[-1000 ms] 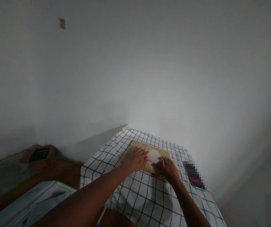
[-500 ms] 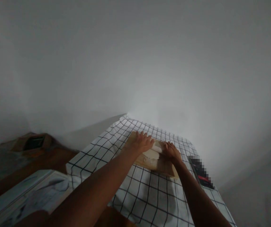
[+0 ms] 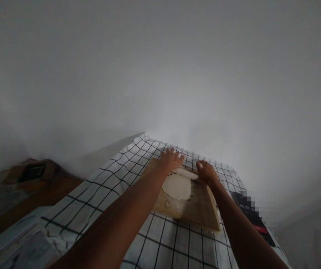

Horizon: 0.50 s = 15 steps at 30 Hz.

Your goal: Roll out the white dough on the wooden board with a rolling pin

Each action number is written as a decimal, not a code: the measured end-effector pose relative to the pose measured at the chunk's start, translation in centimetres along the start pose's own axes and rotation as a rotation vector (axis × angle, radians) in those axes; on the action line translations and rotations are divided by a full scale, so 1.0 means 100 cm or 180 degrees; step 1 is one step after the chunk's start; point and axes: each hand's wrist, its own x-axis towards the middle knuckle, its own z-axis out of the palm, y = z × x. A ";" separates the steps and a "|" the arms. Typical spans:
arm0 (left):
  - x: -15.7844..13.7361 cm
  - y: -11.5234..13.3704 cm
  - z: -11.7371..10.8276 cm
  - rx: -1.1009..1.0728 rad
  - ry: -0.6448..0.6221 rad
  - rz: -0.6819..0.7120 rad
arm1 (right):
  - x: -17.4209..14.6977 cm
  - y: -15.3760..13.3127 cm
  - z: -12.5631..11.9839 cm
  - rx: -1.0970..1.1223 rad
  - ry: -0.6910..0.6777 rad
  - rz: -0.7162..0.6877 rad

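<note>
A pale, floured rolling pin (image 3: pixel 185 173) lies across the far part of a wooden board (image 3: pixel 196 213). My left hand (image 3: pixel 172 160) rests palm down over the pin's left end, fingers spread and stretched forward. Over the right end, my right hand (image 3: pixel 207 172) has its fingers curled round the pin; its grip is partly hidden. On the near side of the pin lies a thin, flat round of dough (image 3: pixel 177 186), its left edge covered by my left forearm. Flour dusts the board around it.
A white cloth with black grid lines (image 3: pixel 166 239) covers the table. At the right edge is a dark, partly blurred-out item with a red stripe (image 3: pixel 251 215). A pale wall (image 3: pixel 188 93) stands behind, and a cardboard box (image 3: pixel 33 173) sits at the lower left.
Both hands and the rolling pin have moved away from me toward the board's far edge, exposing more of the dough. The left fingers are spread wider. The view has shifted slightly.
</note>
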 end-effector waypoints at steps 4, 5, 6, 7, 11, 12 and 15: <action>0.005 0.000 0.003 0.0013 0.0057 -0.0051 | 0.014 0.002 0.003 -0.0115 -0.0119 -0.0082; 0.005 0.000 0.003 0.0055 0.0092 -0.0049 | 0.014 0.002 0.003 -0.0195 -0.0165 -0.0176; 0.004 0.000 0.004 0.0092 0.0124 -0.0038 | 0.013 0.002 0.004 -0.0282 -0.0210 -0.0280; 0.002 0.000 0.005 0.0123 0.0141 -0.0014 | 0.011 0.002 0.004 -0.0357 -0.0246 -0.0378; -0.011 0.000 0.005 0.0234 0.0165 0.0110 | -0.008 0.004 0.005 -0.0615 -0.0380 -0.0975; -0.017 0.000 0.005 0.0263 0.0143 0.0116 | -0.015 0.004 0.005 -0.0679 -0.0409 -0.1111; -0.037 0.003 0.003 0.0289 0.0137 0.0106 | -0.035 0.000 0.000 -0.0689 -0.0421 -0.0994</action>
